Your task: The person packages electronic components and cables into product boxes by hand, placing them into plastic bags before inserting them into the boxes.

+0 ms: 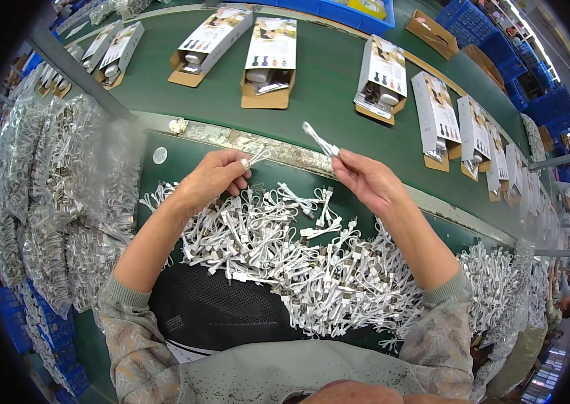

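Note:
Between the thumb and fingers of my left hand (216,180) is a folded white USB cable (258,156), held above the near edge of the green belt. My right hand (367,180) pinches another bundled white cable (320,140), which sticks out up and to the left over the belt. Below both hands spreads a large heap of white USB cables (339,283), each tied in a short bundle. On the belt (328,81) beyond, white printed boxes lie with their near ends open; the closest are a middle box (273,50) and one to its right (382,71), with white parts showing inside.
Clear bags packed with cables (62,182) are stacked at the left. A black mesh cover (224,310) lies before my lap. A metal post (76,71) crosses the belt at upper left. Blue crates (470,30) stand at the far right. Several people sit along the line.

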`<state>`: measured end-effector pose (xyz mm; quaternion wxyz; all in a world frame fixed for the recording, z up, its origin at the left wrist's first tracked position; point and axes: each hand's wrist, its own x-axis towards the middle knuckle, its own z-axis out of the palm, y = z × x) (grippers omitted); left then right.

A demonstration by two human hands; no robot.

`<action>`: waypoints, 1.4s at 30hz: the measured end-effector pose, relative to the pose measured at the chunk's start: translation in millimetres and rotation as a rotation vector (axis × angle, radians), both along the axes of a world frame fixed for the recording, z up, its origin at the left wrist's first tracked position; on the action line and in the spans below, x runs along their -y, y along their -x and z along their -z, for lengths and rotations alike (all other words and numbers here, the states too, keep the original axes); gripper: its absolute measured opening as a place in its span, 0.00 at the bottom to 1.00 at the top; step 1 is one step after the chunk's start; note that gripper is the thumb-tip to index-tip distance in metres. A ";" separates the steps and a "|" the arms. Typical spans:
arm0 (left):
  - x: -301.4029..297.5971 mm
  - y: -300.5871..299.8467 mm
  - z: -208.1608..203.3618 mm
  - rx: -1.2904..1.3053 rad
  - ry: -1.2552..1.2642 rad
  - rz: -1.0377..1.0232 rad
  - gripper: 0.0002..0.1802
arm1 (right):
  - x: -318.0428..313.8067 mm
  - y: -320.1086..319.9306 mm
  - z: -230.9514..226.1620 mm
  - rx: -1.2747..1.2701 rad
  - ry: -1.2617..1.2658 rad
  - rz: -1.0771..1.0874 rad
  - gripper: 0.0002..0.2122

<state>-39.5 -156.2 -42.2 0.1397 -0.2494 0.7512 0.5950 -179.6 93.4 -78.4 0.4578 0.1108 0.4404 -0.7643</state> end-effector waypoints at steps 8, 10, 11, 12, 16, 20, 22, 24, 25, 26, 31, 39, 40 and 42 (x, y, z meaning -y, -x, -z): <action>13.7 -3.1 8.8 -0.084 0.065 -0.007 0.11 | 96.3 45.2 36.7 0.063 0.056 0.292 0.06; 15.0 -2.3 11.3 -0.086 0.159 0.026 0.11 | 109.6 56.7 42.3 0.000 0.056 0.343 0.06; 16.3 -2.7 14.3 -0.122 0.154 -0.006 0.11 | 110.1 58.4 43.3 -0.102 -0.001 0.288 0.10; 17.3 -1.9 16.0 -0.160 0.147 -0.036 0.11 | 104.6 59.8 44.2 -0.168 -0.098 0.201 0.12; 23.4 7.4 10.3 -0.265 0.159 -0.205 0.11 | 72.7 33.7 24.2 -0.612 -0.325 -0.273 0.13; 37.0 33.4 18.5 -0.375 0.166 -0.410 0.10 | 39.6 -14.7 -11.2 -1.222 -0.562 -0.797 0.14; 41.7 57.6 27.2 -0.459 0.242 -0.501 0.11 | 29.2 -32.2 -8.7 -1.397 -0.632 -0.929 0.13; 52.0 81.4 40.3 -0.513 0.314 -0.577 0.11 | 24.4 -42.2 -6.0 -1.483 -0.578 -0.918 0.12; 55.0 94.8 48.6 -0.483 0.354 -0.614 0.11 | 23.3 -43.9 -6.1 -1.475 -0.599 -0.970 0.10; 60.5 106.0 56.4 -0.488 0.452 -0.616 0.11 | 22.2 -45.6 -8.6 -1.481 -0.593 -0.966 0.10; 43.6 144.2 76.5 -0.505 0.562 -0.570 0.10 | 16.2 -41.5 -17.7 -1.257 -0.551 -0.848 0.10; -17.5 168.0 67.5 -0.579 0.607 -0.301 0.11 | 3.9 -18.6 -4.8 -0.488 -0.265 -0.541 0.07; -22.7 172.4 68.7 -0.561 0.546 -0.233 0.15 | 3.3 -17.1 0.0 -0.481 -0.270 -0.508 0.07; -25.1 167.2 75.4 -0.664 0.634 -0.136 0.18 | 4.9 -10.8 9.1 -0.474 -0.264 -0.487 0.07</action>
